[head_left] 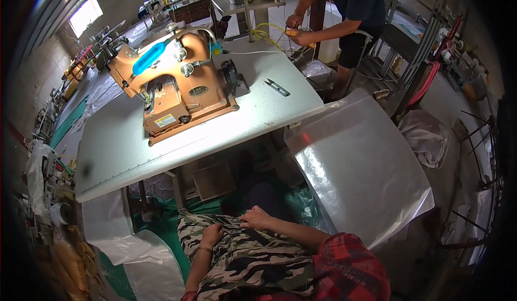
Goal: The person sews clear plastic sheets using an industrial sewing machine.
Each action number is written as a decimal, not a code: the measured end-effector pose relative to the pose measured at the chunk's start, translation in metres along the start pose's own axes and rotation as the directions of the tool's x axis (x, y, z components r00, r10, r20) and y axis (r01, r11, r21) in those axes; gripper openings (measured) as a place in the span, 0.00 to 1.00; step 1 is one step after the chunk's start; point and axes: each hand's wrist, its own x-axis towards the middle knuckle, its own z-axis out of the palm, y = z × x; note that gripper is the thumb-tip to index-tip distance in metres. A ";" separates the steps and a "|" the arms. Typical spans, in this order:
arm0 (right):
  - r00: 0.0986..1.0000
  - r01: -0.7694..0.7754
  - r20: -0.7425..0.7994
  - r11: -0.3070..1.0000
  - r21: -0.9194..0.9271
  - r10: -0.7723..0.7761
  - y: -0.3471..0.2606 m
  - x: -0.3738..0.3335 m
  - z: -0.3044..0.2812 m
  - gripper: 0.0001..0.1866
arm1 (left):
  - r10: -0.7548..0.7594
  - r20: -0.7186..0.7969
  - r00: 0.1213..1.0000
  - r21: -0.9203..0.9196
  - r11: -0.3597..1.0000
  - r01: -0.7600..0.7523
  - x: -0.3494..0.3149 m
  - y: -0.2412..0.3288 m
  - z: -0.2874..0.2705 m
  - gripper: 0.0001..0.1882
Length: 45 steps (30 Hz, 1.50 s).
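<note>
At the far left, by a crowded heap of goods, a yellowish-brown bundle (71,263) stands in the shade. Next comes a whitish plastic sheet (142,263), hanging down below the near left edge of the white tabletop (118,144), with a green sheet (170,226) showing beside it. On the tabletop, left of its middle, sits an orange-brown sewing machine (202,93) with a blue patch on its upper arm and a dark handwheel on its right side. Nearer, below the table's front edge, the person's left hand (211,235) lies on the camouflage cloth (264,263), its fingers curled; whether they grasp a fold or merely rest there, I cannot tell. That cloth spreads over the person's lap, creased, and lies beneath both hands. The right hand (257,218) touches it a little further right and further from the body, fingers bent and pointing leftward; again I cannot tell if any fabric is pinched. Up on the tabletop, right of the machine, lies a pair of dark snips (277,87). Beyond the table a co-worker (350,4) in dark clothes has both hands at something orange, near a yellow cord. Rightward, a large clear plastic sheet (361,166) slopes down beside the table, and past it slumps a pale bag (425,137).
</note>
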 end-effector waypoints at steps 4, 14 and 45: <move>1.000 -0.004 0.003 1.000 -0.002 0.004 0.001 0.002 0.001 0.19 | 0.008 -0.005 1.000 0.021 1.000 -0.008 -0.001 0.005 -0.004 0.16; 0.999 0.013 -0.039 1.000 0.014 -0.012 0.003 0.001 0.003 0.18 | 0.023 -0.017 1.000 0.001 1.000 -0.023 0.001 0.005 -0.003 0.15; 1.000 -0.001 0.021 1.000 0.004 0.001 -0.001 0.001 -0.003 0.22 | -0.008 -0.006 1.000 0.000 1.000 0.008 0.001 0.005 -0.003 0.15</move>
